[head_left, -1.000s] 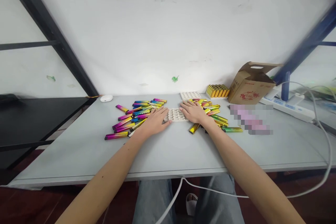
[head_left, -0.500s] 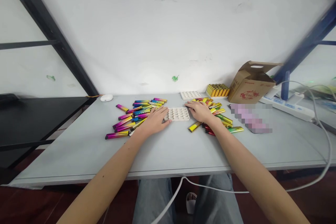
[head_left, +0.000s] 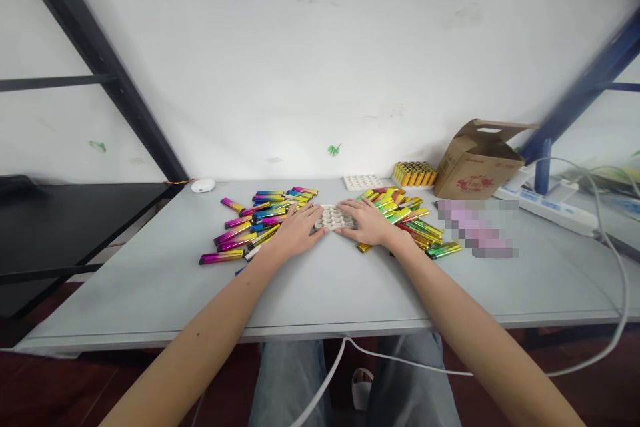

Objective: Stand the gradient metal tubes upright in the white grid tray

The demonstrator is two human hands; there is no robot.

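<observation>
A small white tray [head_left: 334, 217] with rows of round hollows lies on the table between my hands. My left hand [head_left: 300, 225] rests at its left edge, fingers spread, thumb by the near corner. Over the tray's right edge lies my right hand [head_left: 369, 221], fingers stretched out and apart. Several shiny purple-and-yellow flat tubes [head_left: 235, 242], mixed with blue ones, lie loose beside my left hand. Yellow, green and red shiny tubes [head_left: 423, 230] are heaped under and beside my right hand, which hides some of them.
Behind stands another white tray [head_left: 363, 182], near a block of upright yellow cylinders [head_left: 415, 173]. An open cardboard box [head_left: 475, 170] leans at the back right, beside a white power strip [head_left: 550, 207]. A white case [head_left: 203, 186] sits at back left. A white cable [head_left: 625, 267] hangs over the right side.
My right hand has moved left from the heap of tubes onto the tray's right edge. My left hand has stayed at the left edge.
</observation>
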